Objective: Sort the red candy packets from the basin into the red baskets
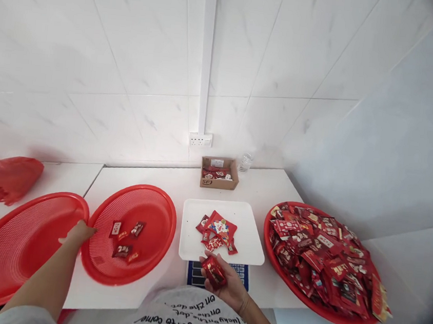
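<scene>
- The right hand (227,281) was held low over the near edge of the bench (260,187), its fingers curled around a small red packet (213,271), just in front of the scale (241,274).
- The left hand (77,232) reached out to the left, with its fingertips touching the near-left rim of the middle basket (153,248); it carried nothing that could be seen, and how far its fingers were spread could not be told.
- That basket held a few red packets (126,235) lying loose on its mesh.
- A second basket (17,249), further left, sat with its rim just beside the first one.
- A white tray (193,232) rested on the scale, with a small heap (217,231) of red packets near its middle.
- To the right, a big red dish (277,276) was piled high with packets (325,261).
- At the back of the bench, near the wall, stood a carton (218,183) with some red packets inside, and a clear bottle (246,162) just to its right.
- Red bags (8,177) lay on the far left.
- A wall socket (200,139) sat above the carton.
</scene>
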Demonstrator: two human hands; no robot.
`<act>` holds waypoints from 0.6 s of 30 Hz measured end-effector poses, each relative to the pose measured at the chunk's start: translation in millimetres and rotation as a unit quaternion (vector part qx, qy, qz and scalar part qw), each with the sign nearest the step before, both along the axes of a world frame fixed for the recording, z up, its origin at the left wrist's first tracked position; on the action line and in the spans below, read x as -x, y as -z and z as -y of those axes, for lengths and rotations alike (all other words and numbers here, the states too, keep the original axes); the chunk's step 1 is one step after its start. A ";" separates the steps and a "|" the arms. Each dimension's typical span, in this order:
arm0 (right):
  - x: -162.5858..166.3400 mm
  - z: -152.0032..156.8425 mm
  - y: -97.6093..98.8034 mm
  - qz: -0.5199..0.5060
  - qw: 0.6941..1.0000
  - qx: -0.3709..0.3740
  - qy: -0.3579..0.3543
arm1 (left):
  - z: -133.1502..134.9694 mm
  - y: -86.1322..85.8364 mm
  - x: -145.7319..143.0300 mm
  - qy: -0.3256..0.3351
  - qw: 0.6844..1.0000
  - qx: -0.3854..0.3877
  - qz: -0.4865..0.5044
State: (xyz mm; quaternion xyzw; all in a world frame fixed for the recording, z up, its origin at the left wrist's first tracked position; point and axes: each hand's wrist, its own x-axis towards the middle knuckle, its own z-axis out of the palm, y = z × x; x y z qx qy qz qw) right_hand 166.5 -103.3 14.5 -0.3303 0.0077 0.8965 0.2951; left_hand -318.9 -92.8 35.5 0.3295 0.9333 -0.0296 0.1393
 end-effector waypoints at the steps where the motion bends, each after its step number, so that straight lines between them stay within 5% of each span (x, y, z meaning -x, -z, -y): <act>1: 0.8 0.0 -1.1 0.006 1.000 -0.001 0.004 | -0.8 -2.2 3.0 -0.004 1.000 0.022 0.005; 11: 5.9 -1.9 -5.8 0.026 0.999 0.008 0.017 | 12.6 -7.1 17.4 0.266 0.956 0.093 -0.088; 18: 10.1 -1.4 -5.3 0.032 0.999 0.004 0.014 | -4.6 -12.9 -4.2 0.256 0.957 0.060 -0.121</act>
